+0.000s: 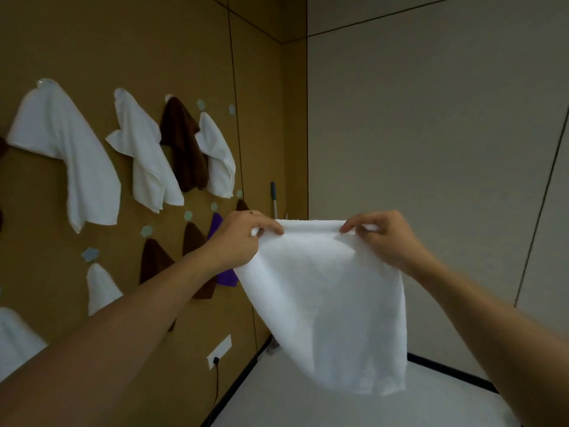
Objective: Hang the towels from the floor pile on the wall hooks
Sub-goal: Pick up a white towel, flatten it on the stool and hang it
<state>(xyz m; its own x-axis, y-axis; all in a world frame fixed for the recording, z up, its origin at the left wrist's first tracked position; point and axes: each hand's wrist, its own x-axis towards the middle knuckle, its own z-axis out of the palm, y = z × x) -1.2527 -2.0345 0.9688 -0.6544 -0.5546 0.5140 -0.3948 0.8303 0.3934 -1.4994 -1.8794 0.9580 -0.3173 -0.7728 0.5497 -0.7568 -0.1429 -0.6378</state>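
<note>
Your left hand (pixel 243 238) and right hand (pixel 378 235) each keep a pinching grip on the white towel's (pixel 332 303) top edge, held mid-air beside the brown wall (pixel 123 41); two hooks (pixel 200 104) above sit bare.

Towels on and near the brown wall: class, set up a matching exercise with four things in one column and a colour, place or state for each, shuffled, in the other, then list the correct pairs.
Column A
1. towel in the hands
2. upper-row dark towel
3. towel behind the left wrist
4. wall socket

Column B
a. purple
b. has a black cable plugged in
c. white, pinched at its top edge by both hands
d. brown, hanging between two white towels

Pairs: 1-c, 2-d, 3-a, 4-b
</note>
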